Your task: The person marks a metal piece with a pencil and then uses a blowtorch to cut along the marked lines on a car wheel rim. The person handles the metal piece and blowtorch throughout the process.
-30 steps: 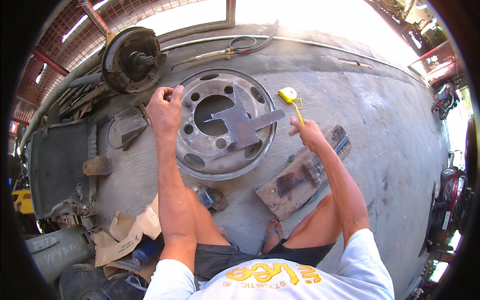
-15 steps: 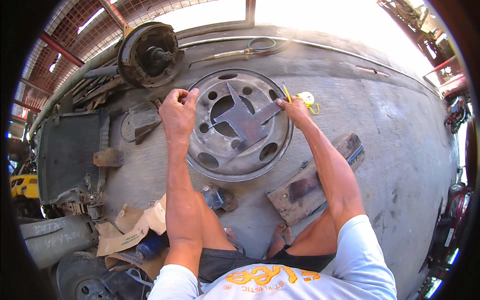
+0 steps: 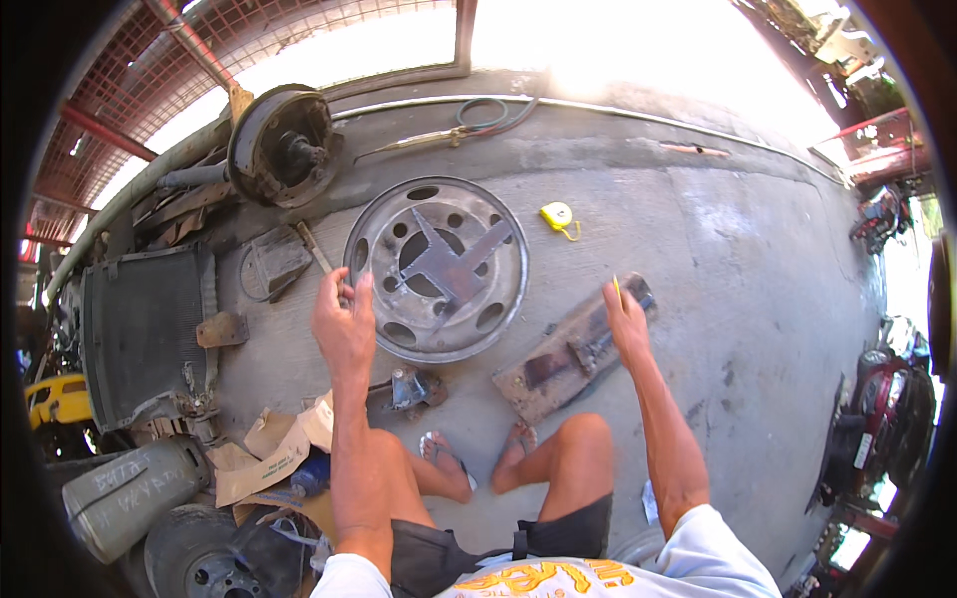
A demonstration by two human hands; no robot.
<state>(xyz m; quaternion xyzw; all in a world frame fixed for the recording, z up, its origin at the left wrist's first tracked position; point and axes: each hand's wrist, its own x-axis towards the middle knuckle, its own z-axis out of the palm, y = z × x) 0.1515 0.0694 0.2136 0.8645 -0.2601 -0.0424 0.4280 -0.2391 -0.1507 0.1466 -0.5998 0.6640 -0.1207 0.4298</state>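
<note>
My left hand (image 3: 344, 317) hovers left of the steel wheel rim (image 3: 354, 334), its fingers curled and thumb raised; anything inside them is hidden. Just beyond its fingertips shows a hammer-like tool with a brown handle (image 3: 315, 248). My right hand (image 3: 625, 321) is closed around a thin yellow pencil (image 3: 616, 285), above the right end of a rusty metal block (image 3: 518, 387). On the wheel, untouched by either hand, lies a flat dark steel piece (image 3: 454, 271) with a pointed arm and a straight arm. A yellow tape measure (image 3: 558, 216) sits on the floor right of the wheel.
A brake drum assembly (image 3: 284, 145) and a torch with hoses (image 3: 429, 140) lie at the back. To the left are a radiator (image 3: 150, 334), torn cardboard (image 3: 259, 468), a grey gas cylinder (image 3: 135, 498) and a tyre (image 3: 194, 558). A small metal part (image 3: 409, 389) sits before my feet.
My right hand has left the steel piece and moved right and nearer with the pencil. My left hand has drawn back from the wheel's edge. The view has shifted, showing both feet.
</note>
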